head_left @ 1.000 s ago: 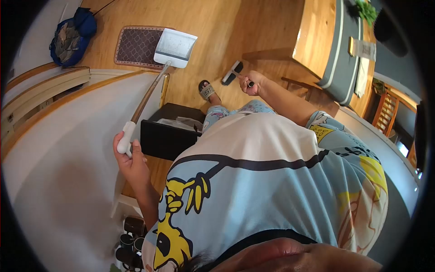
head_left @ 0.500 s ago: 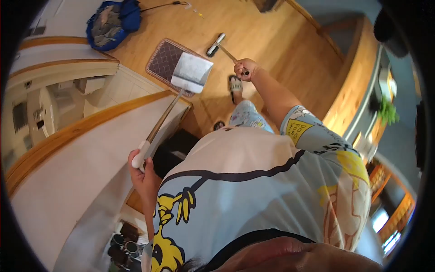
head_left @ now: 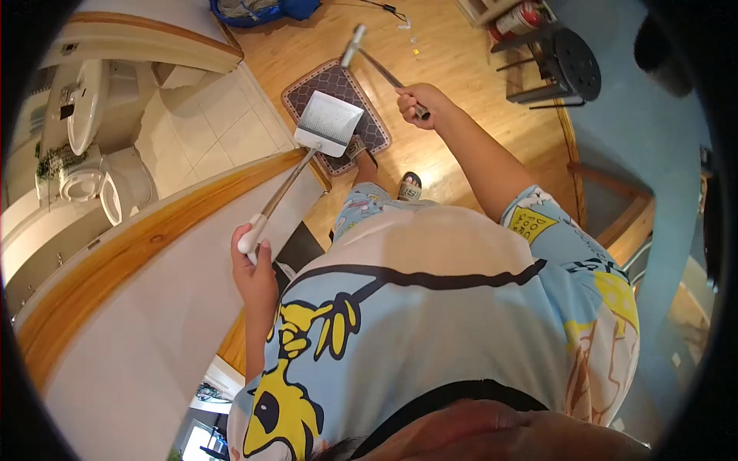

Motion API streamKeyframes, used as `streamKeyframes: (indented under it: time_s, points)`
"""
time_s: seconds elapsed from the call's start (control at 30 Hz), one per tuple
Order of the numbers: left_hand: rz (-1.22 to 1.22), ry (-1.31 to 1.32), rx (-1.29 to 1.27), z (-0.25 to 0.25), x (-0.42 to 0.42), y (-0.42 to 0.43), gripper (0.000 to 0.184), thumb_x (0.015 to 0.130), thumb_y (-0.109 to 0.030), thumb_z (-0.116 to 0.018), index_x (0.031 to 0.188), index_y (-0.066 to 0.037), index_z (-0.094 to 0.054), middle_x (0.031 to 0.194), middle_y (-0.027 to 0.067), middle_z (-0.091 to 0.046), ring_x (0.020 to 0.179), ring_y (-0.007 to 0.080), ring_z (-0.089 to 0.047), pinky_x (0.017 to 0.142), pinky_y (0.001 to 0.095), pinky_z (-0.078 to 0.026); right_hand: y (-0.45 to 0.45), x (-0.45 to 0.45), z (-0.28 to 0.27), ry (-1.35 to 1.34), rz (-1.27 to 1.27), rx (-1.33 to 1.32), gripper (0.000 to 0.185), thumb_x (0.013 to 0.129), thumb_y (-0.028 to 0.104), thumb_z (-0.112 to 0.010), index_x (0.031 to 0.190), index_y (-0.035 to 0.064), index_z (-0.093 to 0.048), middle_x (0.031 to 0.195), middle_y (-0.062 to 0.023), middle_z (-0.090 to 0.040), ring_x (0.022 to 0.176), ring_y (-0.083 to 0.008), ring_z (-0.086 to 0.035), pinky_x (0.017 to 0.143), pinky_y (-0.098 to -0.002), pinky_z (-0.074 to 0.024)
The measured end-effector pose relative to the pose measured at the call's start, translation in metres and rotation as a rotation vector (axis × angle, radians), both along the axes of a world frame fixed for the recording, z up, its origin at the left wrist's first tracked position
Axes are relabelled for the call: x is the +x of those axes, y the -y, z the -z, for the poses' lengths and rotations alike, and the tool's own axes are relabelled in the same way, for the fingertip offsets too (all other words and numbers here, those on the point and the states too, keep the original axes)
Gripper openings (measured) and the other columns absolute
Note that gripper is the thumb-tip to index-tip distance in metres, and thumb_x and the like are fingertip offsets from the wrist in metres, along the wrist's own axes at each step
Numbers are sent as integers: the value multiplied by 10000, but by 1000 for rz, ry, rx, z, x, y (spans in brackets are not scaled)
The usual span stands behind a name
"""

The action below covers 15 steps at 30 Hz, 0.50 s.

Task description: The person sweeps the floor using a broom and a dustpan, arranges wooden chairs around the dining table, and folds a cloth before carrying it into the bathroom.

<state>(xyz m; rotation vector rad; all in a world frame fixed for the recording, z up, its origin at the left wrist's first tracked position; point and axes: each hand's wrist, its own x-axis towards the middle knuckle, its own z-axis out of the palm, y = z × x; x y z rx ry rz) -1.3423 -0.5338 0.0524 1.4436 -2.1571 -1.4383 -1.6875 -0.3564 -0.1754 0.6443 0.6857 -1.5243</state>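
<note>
My left hand (head_left: 255,257) is closed round the white grip of a long-handled dustpan (head_left: 329,123). The white pan hangs over a dark patterned mat (head_left: 374,127), with pale bits visible in it. My right hand (head_left: 423,106) is wrapped round the handle of a broom (head_left: 354,46), near its dark end. The narrow broom head points away from me, beyond the pan and near the mat's far edge. Small white and yellow scraps (head_left: 416,51) lie on the wooden floor past the broom.
A black stool (head_left: 573,63) stands at the upper right beside a red and white item (head_left: 516,21). At the top lies a blue bag (head_left: 296,8). On the left, a wood-capped wall (head_left: 154,238) borders a bathroom with a sink (head_left: 91,104).
The view has moved forward along the floor, bringing the stool and more of the bathroom into sight. Both tools have come along in my hands, and my feet have stepped nearer the mat.
</note>
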Motion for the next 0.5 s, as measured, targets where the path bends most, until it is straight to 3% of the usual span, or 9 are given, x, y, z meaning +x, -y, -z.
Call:
streamKeyframes:
  time_s: [0.07,0.1,0.27,0.37,0.5]
  points:
    - [-19,-78,106,9,-18,19,361,868,-33,-553,1215,-58,-457,1097,57,-514,1001,120,-451,895,245,-343,48,-22,-14,20,-70,-64,182,956,175,-389,784,121,-364,522,56,-391,406,-35,-349,353,-178,-304]
    - [7,-66,101,-9,-33,36,361,868,-33,-553,1215,-58,-457,1097,57,-514,1001,120,-451,895,245,-343,71,-25,-33,30,-44,-70,182,956,175,-389,784,121,-364,522,56,-391,406,-35,-349,353,-178,-304]
    - [-27,-78,66,-1,-74,63,365,864,-19,-554,1215,-59,-462,1144,63,-510,999,120,-461,876,229,-351,172,-48,-60,11,-147,-49,194,945,176,-404,765,116,-366,524,58,-366,405,-40,-332,353,-183,-291]
    - [-13,-136,35,4,-83,88,373,853,-19,-575,1208,-53,-469,1153,71,-523,1018,131,-473,890,239,-352,225,-62,-50,15,-279,-107,186,934,169,-420,763,118,-367,523,59,-354,408,-45,-341,360,-180,-286]
    - [-118,-13,66,5,-119,109,379,853,-10,-579,1213,-56,-469,1168,76,-524,1037,132,-474,910,244,-344,287,-84,-22,22,-409,-40,187,914,135,-448,734,113,-404,533,43,-398,425,-45,-381,366,-197,-292]
